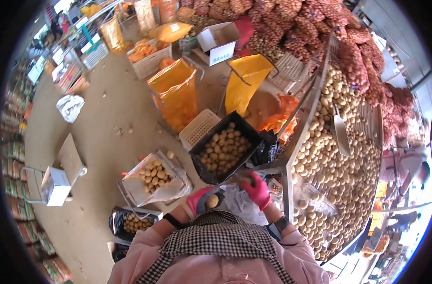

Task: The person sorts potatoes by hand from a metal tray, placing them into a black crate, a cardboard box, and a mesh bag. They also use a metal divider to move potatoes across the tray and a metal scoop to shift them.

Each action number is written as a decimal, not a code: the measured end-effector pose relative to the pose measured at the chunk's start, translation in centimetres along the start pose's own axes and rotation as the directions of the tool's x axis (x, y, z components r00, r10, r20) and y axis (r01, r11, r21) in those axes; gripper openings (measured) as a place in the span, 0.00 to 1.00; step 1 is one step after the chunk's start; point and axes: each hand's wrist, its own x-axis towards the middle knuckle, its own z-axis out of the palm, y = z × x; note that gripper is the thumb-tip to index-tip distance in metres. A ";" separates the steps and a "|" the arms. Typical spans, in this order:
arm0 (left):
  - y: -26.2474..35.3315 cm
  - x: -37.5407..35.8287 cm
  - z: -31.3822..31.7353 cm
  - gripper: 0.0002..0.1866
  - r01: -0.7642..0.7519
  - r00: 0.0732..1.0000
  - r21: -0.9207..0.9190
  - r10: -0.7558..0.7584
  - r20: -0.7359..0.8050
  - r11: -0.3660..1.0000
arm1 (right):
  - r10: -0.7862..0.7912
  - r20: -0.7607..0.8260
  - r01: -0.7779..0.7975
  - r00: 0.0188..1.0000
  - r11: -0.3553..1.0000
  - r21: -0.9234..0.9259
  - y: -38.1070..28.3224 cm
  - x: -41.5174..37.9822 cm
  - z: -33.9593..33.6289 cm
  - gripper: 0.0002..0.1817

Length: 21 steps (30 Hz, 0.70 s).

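My left hand (200, 199), in a pink and grey glove, is held close to my checked apron and is closed around a single potato (212, 201). My right hand (256, 190), gloved the same way, reaches to the near right corner of a black crate (200, 171). Its fingertips are dark and blurred there, so I cannot tell whether they hold anything. Inside the crate lies a heap of potatoes (225, 147). Crumpled clear plastic (242, 204) sits between my two hands.
A metal-edged sorting table (289, 189) full of potatoes stands at right, with a scoop (341, 135) on it. To the left are a lined box (180, 185) of potatoes and a black-lined container (115, 222). Yellow bags (246, 83) stand ahead; net sacks (301, 28) are piled behind.
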 end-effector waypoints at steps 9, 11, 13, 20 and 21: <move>7.2 2.6 -2.5 0.16 -0.111 0.972 -0.910 -0.149 -0.184 0.400 | -0.751 -0.518 0.342 0.409 0.652 -0.676 -17.0 14.0 -13.4 0.32; 9.6 2.7 -2.0 0.17 -0.226 0.929 -0.710 -0.072 -0.363 0.667 | -0.563 -0.559 0.098 0.608 0.752 -0.651 -12.5 19.8 -16.2 0.26; 8.6 3.4 -3.4 0.18 -0.262 0.937 -0.758 -0.031 -0.348 0.597 | -0.457 -0.539 -0.007 0.707 0.758 -0.652 -11.5 20.4 -16.5 0.24; 4.4 5.2 -4.4 0.21 -0.228 0.965 -0.827 0.007 -0.262 0.515 | -0.211 -0.507 0.014 0.836 0.931 -0.365 3.6 6.0 -8.3 0.15; 3.4 5.8 -4.2 0.21 -0.222 0.961 -0.826 -0.026 -0.274 0.518 | -0.056 -0.478 -0.055 0.877 0.975 -0.214 5.7 3.2 -6.9 0.15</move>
